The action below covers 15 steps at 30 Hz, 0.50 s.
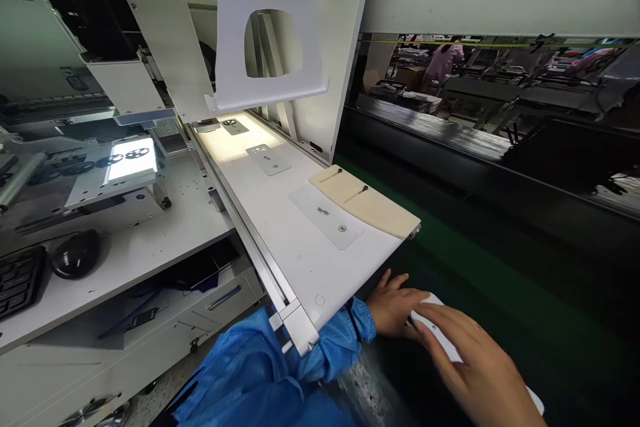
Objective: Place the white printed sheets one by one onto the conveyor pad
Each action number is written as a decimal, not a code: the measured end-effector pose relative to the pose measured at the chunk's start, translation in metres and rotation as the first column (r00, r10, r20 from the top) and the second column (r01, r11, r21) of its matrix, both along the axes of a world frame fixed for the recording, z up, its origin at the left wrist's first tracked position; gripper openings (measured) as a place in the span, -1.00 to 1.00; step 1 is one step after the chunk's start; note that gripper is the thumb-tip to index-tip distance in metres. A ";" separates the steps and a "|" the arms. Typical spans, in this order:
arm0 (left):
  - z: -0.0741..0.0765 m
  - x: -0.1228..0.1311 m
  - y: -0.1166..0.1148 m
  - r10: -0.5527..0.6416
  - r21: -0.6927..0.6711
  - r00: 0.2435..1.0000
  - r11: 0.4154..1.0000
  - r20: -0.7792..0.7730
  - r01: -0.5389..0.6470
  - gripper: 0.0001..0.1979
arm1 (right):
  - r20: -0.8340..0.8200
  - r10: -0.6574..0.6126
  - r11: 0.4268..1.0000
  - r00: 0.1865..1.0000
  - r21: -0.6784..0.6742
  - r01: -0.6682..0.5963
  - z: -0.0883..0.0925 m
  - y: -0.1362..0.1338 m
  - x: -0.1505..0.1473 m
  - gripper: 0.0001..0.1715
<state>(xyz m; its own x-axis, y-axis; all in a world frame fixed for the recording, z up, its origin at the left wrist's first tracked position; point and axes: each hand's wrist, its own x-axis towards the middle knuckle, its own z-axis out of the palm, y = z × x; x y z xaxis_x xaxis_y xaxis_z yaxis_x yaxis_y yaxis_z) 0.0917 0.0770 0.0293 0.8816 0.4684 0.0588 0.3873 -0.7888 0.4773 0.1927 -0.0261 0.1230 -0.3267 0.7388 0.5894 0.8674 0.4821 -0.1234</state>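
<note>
At the lower right, my right hand (480, 360) is curled over a flat white panel (443, 333) with a small dark dot near its upper edge. Much of the panel is hidden under that hand; another white corner shows past the palm. My left hand (397, 307), in a blue sleeve, lies just beyond the panel's far end, with two fingertips spread over the dark green surface. Its other fingers are partly covered. Left of the hands, a white conveyor belt (270, 233) carries a clear phone-shaped sheet (327, 213) with dark printed marks.
Further up the belt lie a second printed sheet (269, 160) and a grey piece with dark circles (233, 125), under bright light. A beige guide plate (367, 203) edges the belt. A black mouse (76, 254) rests on the left bench. A person in pink (444, 61) is in the background.
</note>
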 end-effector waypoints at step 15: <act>0.008 -0.002 0.000 0.005 -0.131 0.999 0.991 0.040 0.001 -0.20 | 0.257 -0.315 0.935 0.914 -0.079 0.345 -0.131 -0.036 0.091 -0.29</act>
<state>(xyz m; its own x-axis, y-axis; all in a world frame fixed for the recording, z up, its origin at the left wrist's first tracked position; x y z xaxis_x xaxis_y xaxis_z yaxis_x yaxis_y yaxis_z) 0.0900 0.0767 0.0372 0.8788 0.4762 0.0323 0.3672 -0.7177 0.5917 0.2839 -0.0623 -0.0080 -0.1704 0.8888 0.4255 0.9853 0.1575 0.0656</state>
